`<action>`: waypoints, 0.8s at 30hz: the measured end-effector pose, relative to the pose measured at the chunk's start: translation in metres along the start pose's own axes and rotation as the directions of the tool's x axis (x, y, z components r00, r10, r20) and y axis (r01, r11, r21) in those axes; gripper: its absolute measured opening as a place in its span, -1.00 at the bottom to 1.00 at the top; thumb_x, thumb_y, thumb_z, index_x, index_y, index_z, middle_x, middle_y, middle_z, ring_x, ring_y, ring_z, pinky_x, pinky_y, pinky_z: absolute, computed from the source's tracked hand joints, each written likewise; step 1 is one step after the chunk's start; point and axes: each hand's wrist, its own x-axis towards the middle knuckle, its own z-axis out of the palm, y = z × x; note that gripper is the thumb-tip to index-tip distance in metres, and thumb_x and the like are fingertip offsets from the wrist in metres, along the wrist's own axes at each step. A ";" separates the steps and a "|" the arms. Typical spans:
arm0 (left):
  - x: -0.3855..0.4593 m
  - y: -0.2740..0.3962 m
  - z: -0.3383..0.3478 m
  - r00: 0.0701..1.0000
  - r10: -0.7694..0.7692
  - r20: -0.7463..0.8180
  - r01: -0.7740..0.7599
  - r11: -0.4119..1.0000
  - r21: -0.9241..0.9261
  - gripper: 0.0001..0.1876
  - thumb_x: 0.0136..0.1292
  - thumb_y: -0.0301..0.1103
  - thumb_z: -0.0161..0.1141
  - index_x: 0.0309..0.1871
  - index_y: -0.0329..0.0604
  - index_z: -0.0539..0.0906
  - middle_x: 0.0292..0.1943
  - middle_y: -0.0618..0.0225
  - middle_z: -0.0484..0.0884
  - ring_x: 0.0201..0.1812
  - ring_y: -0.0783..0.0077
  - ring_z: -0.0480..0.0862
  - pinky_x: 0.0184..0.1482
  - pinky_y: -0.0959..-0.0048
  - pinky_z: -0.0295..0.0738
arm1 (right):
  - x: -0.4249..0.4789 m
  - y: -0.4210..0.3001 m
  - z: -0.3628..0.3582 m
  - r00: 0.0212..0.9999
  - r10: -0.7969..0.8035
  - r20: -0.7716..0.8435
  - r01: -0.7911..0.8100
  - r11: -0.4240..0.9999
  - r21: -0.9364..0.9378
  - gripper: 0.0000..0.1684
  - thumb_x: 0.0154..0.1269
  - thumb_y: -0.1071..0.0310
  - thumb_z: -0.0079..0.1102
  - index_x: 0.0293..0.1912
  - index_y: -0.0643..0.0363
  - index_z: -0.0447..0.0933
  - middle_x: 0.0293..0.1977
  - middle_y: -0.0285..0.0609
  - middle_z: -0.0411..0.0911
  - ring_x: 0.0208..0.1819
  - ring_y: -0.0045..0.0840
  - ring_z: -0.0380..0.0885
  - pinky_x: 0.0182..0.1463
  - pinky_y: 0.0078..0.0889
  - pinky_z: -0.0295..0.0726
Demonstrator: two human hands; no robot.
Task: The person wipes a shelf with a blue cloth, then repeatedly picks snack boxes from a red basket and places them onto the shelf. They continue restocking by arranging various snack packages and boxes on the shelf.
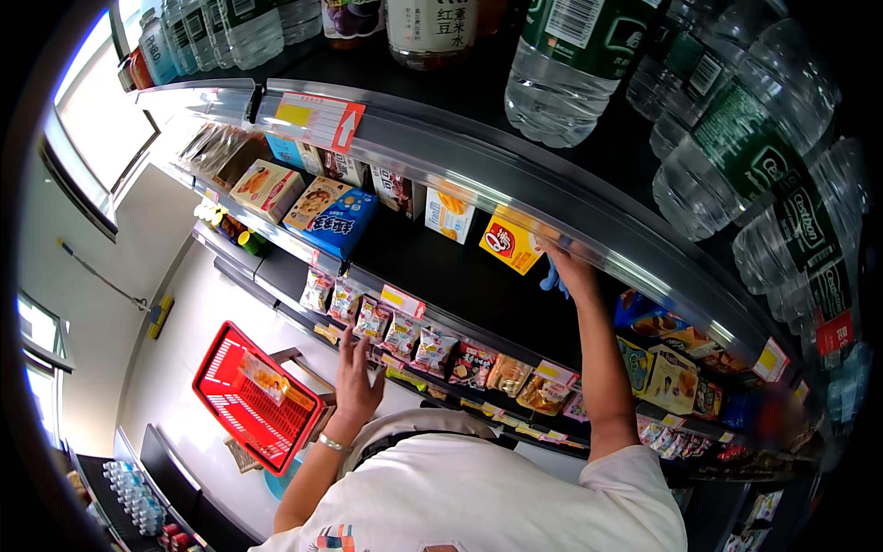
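Observation:
My right hand (567,261) reaches onto the black middle shelf, partly seen through the clear lip of the shelf above. A crumpled blue cloth (552,279) hangs from its grip. Its fingertips are at the right edge of a yellow snack box (509,240); whether they press on it is hard to see. To the left of that stands a white and orange biscuit box (448,214). My left hand (360,383) is held with its fingers apart and nothing in it, in front of the hanging snack packets (400,334). A bracelet circles that wrist.
Water bottles (741,155) line the top shelf. More snack boxes (331,214) stand left on the middle shelf, others (669,376) to the right. A red shopping basket (276,414) holding a snack packet is at lower left. A mop (160,317) leans by the wall.

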 end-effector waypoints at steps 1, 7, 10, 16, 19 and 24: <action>-0.011 -0.012 0.000 0.999 -0.033 -0.030 0.035 0.996 0.086 -0.27 0.00 -0.61 0.39 0.32 -0.24 0.39 0.52 -0.11 0.12 0.34 -0.16 0.44 0.21 0.18 0.57 | 0.001 0.003 0.004 1.000 -0.011 0.009 0.011 1.000 -0.015 -0.52 0.37 0.21 0.32 0.20 0.21 0.54 0.10 -0.02 0.59 0.19 -0.31 0.56 0.30 -0.26 0.47; -0.075 -0.061 0.002 0.961 -0.242 -0.134 0.254 0.964 0.075 -0.31 0.03 -0.57 0.38 0.31 -0.27 0.42 0.51 -0.17 0.13 0.31 -0.21 0.47 0.18 0.17 0.57 | 0.004 0.016 0.022 0.999 -0.027 0.041 0.026 1.000 0.012 -0.48 0.35 0.22 0.34 0.22 0.22 0.50 0.11 -0.02 0.57 0.18 -0.32 0.54 0.30 -0.27 0.46; -0.088 -0.068 0.004 0.915 -0.389 -0.108 0.385 0.921 -0.059 -0.30 0.03 -0.55 0.38 0.32 -0.28 0.41 0.50 -0.18 0.14 0.27 -0.20 0.51 0.17 0.17 0.58 | 0.008 0.033 0.025 0.998 0.000 0.066 -0.008 0.993 0.120 -0.50 0.34 0.26 0.34 0.20 0.22 0.50 0.10 -0.03 0.56 0.16 -0.34 0.53 0.28 -0.27 0.46; -0.088 -0.060 -0.002 0.920 -0.368 -0.134 0.369 0.929 -0.019 -0.29 0.03 -0.56 0.37 0.33 -0.28 0.40 0.49 -0.15 0.17 0.23 -0.14 0.57 0.10 0.22 0.62 | 0.011 0.043 0.027 0.999 -0.010 0.043 0.003 0.986 0.165 -0.52 0.30 0.37 0.35 0.18 0.24 0.50 0.09 -0.06 0.56 0.10 -0.37 0.56 0.23 -0.29 0.50; -0.085 -0.052 -0.007 0.908 -0.405 -0.107 0.401 0.914 -0.058 -0.30 0.04 -0.56 0.36 0.33 -0.28 0.40 0.49 -0.14 0.17 0.22 -0.13 0.57 0.08 0.24 0.64 | 0.009 0.039 0.026 0.999 -0.039 0.017 0.036 0.992 0.120 -0.49 0.26 0.44 0.37 0.18 0.25 0.48 0.09 -0.06 0.56 0.09 -0.39 0.57 0.23 -0.31 0.50; -0.093 -0.063 -0.002 0.926 -0.358 -0.122 0.359 0.933 -0.019 -0.31 0.05 -0.55 0.35 0.33 -0.27 0.40 0.48 -0.14 0.17 0.22 -0.15 0.56 0.11 0.22 0.62 | 0.002 0.017 0.022 0.996 -0.075 0.046 0.070 0.993 0.095 -0.45 0.21 0.52 0.38 0.19 0.27 0.47 0.10 -0.05 0.56 0.13 -0.41 0.56 0.27 -0.34 0.49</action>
